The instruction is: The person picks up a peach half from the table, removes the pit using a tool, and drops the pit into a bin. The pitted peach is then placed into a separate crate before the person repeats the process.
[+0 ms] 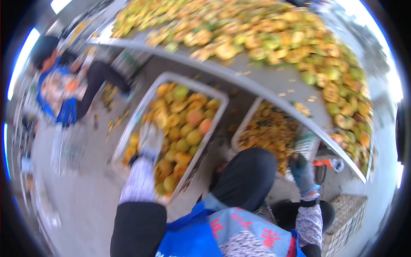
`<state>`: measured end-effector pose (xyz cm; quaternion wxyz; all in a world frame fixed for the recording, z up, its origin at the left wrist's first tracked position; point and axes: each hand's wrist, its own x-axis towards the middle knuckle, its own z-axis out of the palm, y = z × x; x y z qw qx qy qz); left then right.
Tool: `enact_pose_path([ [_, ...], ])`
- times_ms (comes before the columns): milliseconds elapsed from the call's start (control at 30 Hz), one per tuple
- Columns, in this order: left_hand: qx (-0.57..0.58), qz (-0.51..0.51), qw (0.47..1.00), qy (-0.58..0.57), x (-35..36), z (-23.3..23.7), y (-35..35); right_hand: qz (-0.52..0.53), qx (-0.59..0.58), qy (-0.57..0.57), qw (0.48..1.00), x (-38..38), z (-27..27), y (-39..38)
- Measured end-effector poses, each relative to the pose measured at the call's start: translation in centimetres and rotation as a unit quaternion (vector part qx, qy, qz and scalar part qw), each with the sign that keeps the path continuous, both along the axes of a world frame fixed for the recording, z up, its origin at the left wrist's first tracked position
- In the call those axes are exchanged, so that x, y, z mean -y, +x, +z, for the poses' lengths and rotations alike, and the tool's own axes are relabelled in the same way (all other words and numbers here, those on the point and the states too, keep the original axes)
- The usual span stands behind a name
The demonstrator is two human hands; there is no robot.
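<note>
A grey concrete floor [81, 205] lies under a long grey counter [265, 79], and bright daylight glares around the edges.

Left hand [150, 139] is gloved in whitish, right hand [302, 171] in dark teal. Sleeves [139, 182] are speckled white and purple, apron [201, 233] is bright blue with red characters, trousers [246, 175] black. Fruit [184, 124] in the pale grey crate [195, 83] is orange, yellow and green.

Blurred and covered
The left hand [150, 139] blurs over the fruit crate [192, 81], grip unreadable; the table [265, 79] hides part of the peel crate [244, 125]; the nearby person [64, 94] is smeared.
</note>
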<state>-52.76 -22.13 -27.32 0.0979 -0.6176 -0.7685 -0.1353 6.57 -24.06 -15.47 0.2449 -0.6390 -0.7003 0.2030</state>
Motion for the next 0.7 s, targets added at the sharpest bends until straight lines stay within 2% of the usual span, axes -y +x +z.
enact_pose_path([
  [33, -0.009, 0.037, 0.994, -0.099, 0.9, -0.1, -0.1, -0.040, -0.026, -0.025, 0.999, 0.0, 0.9, -0.5],
  [100, 0.098, 0.066, 0.983, -0.140, -0.2, 0.8, -0.6, -0.030, -0.043, 0.010, 0.999, -0.2, 2.3, -1.1],
  [167, 0.137, 0.075, 0.975, -0.156, -1.7, 0.9, -1.9, -0.029, -0.038, 0.017, 0.999, -0.3, 3.8, -1.5],
  [233, 0.140, 0.154, 0.973, -0.097, -3.4, 3.6, 0.1, -0.040, -0.201, 0.002, 0.979, -0.1, 5.3, -1.7],
  [267, 0.194, 0.176, 0.964, 0.050, -4.6, 3.7, 1.1, -0.049, -0.245, 0.017, 0.968, 0.3, 7.4, -2.4],
  [300, 0.186, 0.093, 0.962, 0.177, -5.9, 6.1, 4.3, -0.044, -0.281, -0.003, 0.959, -0.1, 7.1, -1.9],
  [333, 0.112, -0.022, 0.951, 0.287, -6.7, 11.1, 9.9, -0.039, -0.297, -0.001, 0.954, -0.2, 7.8, -1.6],
  [400, 0.234, -0.174, 0.906, 0.308, -9.5, 17.8, 19.1, -0.030, -0.321, -0.002, 0.947, -0.7, 10.0, -1.1],
  [433, 0.230, -0.274, 0.871, 0.338, -11.2, 21.4, 24.2, -0.031, -0.327, -0.003, 0.944, -1.0, 10.7, -0.7],
  [467, 0.224, -0.330, 0.856, 0.329, -13.2, 23.5, 28.6, -0.024, -0.363, 0.018, 0.931, -1.6, 9.4, 0.1],
  [533, 0.252, -0.471, 0.814, 0.229, -17.0, 26.6, 37.7, -0.030, -0.393, 0.009, 0.919, -2.3, 7.5, 1.7],
  [567, 0.234, -0.502, 0.817, 0.161, -18.1, 28.3, 42.2, -0.032, -0.414, 0.006, 0.910, -2.3, 6.5, 2.3],
  [600, 0.203, -0.533, 0.812, 0.122, -20.7, 28.4, 46.6, -0.028, -0.384, 0.010, 0.923, -2.0, 6.6, 2.9],
  [633, 0.203, -0.556, 0.804, 0.060, -22.8, 28.7, 50.7, -0.022, -0.273, 0.013, 0.962, -1.7, 7.2, 3.9],
  [667, 0.197, -0.569, 0.798, 0.004, -25.2, 28.5, 54.6, -0.017, -0.228, 0.013, 0.973, -1.5, 7.6, 4.7],
  [700, 0.160, -0.585, 0.795, 0.005, -27.1, 28.3, 58.5, -0.011, -0.183, 0.010, 0.983, -1.4, 7.7, 5.1],
])
